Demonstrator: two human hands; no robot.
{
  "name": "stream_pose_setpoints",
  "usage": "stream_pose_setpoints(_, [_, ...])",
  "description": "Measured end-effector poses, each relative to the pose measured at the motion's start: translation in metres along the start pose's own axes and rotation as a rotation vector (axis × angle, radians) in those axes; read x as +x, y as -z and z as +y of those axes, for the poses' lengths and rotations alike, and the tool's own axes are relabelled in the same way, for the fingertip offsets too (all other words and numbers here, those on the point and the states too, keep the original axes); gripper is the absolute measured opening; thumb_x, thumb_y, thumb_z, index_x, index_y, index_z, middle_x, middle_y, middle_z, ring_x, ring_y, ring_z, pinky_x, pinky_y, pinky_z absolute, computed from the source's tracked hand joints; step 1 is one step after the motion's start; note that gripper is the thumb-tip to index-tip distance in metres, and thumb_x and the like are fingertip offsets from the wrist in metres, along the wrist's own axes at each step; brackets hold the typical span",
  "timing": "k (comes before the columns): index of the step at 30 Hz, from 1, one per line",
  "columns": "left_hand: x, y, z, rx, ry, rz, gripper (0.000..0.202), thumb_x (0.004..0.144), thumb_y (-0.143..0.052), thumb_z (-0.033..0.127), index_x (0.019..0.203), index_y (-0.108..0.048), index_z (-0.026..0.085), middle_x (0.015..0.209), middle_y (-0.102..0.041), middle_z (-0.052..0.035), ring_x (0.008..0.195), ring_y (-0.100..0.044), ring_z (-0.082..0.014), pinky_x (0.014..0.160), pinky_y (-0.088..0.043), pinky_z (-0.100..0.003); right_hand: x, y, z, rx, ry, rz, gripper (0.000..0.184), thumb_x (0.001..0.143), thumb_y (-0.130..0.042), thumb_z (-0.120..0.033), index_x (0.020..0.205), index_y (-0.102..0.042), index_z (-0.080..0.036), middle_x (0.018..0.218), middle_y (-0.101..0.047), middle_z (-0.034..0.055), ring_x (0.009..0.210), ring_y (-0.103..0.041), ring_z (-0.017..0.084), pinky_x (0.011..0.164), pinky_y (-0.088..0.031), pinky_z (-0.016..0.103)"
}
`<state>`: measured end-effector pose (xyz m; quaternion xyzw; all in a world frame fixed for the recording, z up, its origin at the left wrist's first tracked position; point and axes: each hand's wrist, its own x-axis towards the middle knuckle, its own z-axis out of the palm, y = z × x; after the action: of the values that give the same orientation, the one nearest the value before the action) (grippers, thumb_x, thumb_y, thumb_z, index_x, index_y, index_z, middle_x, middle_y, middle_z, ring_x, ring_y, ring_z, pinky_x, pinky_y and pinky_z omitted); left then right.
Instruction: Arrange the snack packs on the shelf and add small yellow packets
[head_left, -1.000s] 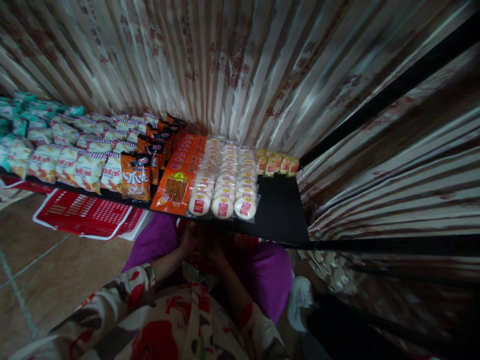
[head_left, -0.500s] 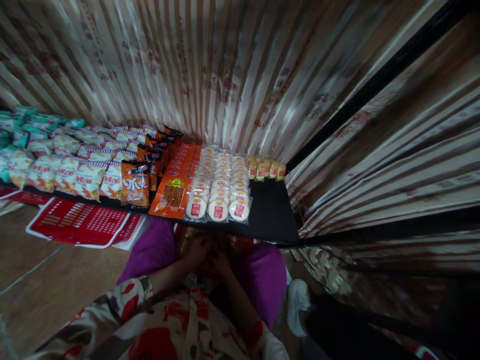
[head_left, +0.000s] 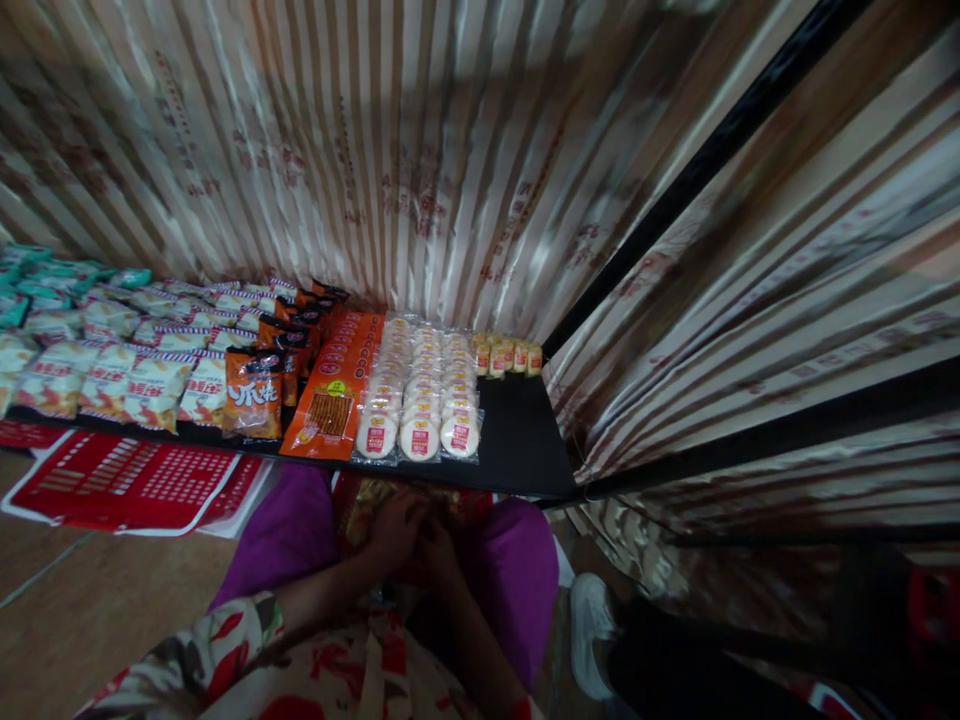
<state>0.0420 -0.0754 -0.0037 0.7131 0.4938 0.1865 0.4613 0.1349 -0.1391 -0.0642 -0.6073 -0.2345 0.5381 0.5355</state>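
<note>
Gripping what, I cannot tell: left hand (head_left: 396, 528) and right hand (head_left: 438, 550) are sitting close together, lower middle, by yellowish packs (head_left: 363, 514). They seem to be handling these; lifting would be calling for dodging the black shelf (head_left: 523, 445) above. Room is showing right of the white crackers (head_left: 419, 437).

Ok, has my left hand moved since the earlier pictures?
Yes. Judged against the black shelf, your left hand has shifted to the right and a little back toward your body.
</note>
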Motion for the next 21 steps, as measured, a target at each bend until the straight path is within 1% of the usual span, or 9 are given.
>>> stream_pose_setpoints(4, [0.004, 0.004, 0.017, -0.077, -0.132, 0.047, 0.018, 0.085, -0.048, 0.016, 0.087, -0.066, 0.019, 0.097, -0.067, -0.0052, 0.096, -0.060, -0.0178, 0.092, -0.045, -0.030, -0.004, 0.008, -0.023, 0.048, -0.016, 0.004, 0.043, 0.055, -0.077, -0.048, 0.087, -0.068, -0.020, 0.094, -0.072, 0.0095, 0.092, -0.066, 0.029, 0.084, -0.051, 0.041])
stream_pose_setpoints(7, [0.008, 0.005, 0.026, -0.125, -0.167, 0.056, 0.018, 0.085, -0.047, 0.017, 0.086, -0.065, 0.018, 0.097, -0.066, -0.0055, 0.096, -0.061, -0.0180, 0.091, -0.046, -0.031, -0.007, 0.017, -0.039, 0.037, -0.027, -0.004, 0.042, 0.058, -0.077, -0.044, 0.090, -0.067, -0.019, 0.091, -0.072, 0.0075, 0.089, -0.066, 0.028, 0.081, -0.052, 0.041])
stream_pose_setpoints(9, [0.010, 0.005, 0.031, -0.144, -0.183, 0.060, 0.019, 0.084, -0.046, 0.017, 0.088, -0.064, 0.019, 0.098, -0.067, -0.0056, 0.098, -0.061, -0.0179, 0.092, -0.046, -0.031, -0.008, 0.023, -0.047, 0.033, -0.001, -0.006, 0.042, 0.058, -0.078, -0.041, 0.091, -0.067, -0.019, 0.091, -0.072, 0.0068, 0.090, -0.066, 0.028, 0.081, -0.052, 0.040])
stream_pose_setpoints(12, [0.013, 0.002, 0.039, -0.157, -0.203, 0.065, 0.022, 0.085, -0.044, 0.018, 0.092, -0.065, 0.020, 0.102, -0.067, -0.0053, 0.099, -0.060, -0.0174, 0.094, -0.047, -0.032, -0.009, 0.032, -0.057, 0.029, 0.034, -0.014, 0.041, 0.060, -0.078, -0.041, 0.093, -0.067, -0.018, 0.091, -0.072, 0.0063, 0.089, -0.066, 0.027, 0.082, -0.051, 0.039])
stream_pose_setpoints(14, [0.014, 0.000, 0.045, -0.165, -0.193, 0.073, 0.024, 0.084, -0.044, 0.017, 0.098, -0.064, 0.020, 0.105, -0.067, -0.0051, 0.102, -0.060, -0.0177, 0.095, -0.046, -0.032, -0.010, 0.036, -0.062, 0.040, 0.036, -0.009, 0.040, 0.062, -0.077, -0.042, 0.093, -0.067, -0.018, 0.090, -0.072, 0.0055, 0.087, -0.066, 0.025, 0.080, -0.052, 0.037])
stream_pose_setpoints(18, [0.020, -0.006, 0.055, -0.193, -0.189, 0.079, 0.034, 0.081, -0.044, 0.012, 0.111, -0.061, 0.018, 0.113, -0.065, -0.0064, 0.108, -0.059, -0.0188, 0.099, -0.045, -0.034, -0.013, 0.042, -0.074, 0.107, 0.034, 0.049, 0.041, 0.061, -0.079, -0.044, 0.090, -0.066, -0.019, 0.084, -0.071, 0.0038, 0.079, -0.066, 0.022, 0.072, -0.052, 0.032])
stream_pose_setpoints(21, [0.026, -0.014, 0.059, -0.223, -0.219, 0.071, 0.037, 0.081, -0.045, 0.010, 0.115, -0.058, 0.017, 0.112, -0.064, -0.0079, 0.105, -0.061, -0.0192, 0.096, -0.048, -0.035, -0.015, 0.047, -0.084, 0.198, 0.039, 0.082, 0.042, 0.059, -0.081, -0.044, 0.089, -0.065, -0.019, 0.081, -0.071, 0.0026, 0.070, -0.064, 0.019, 0.068, -0.052, 0.031])
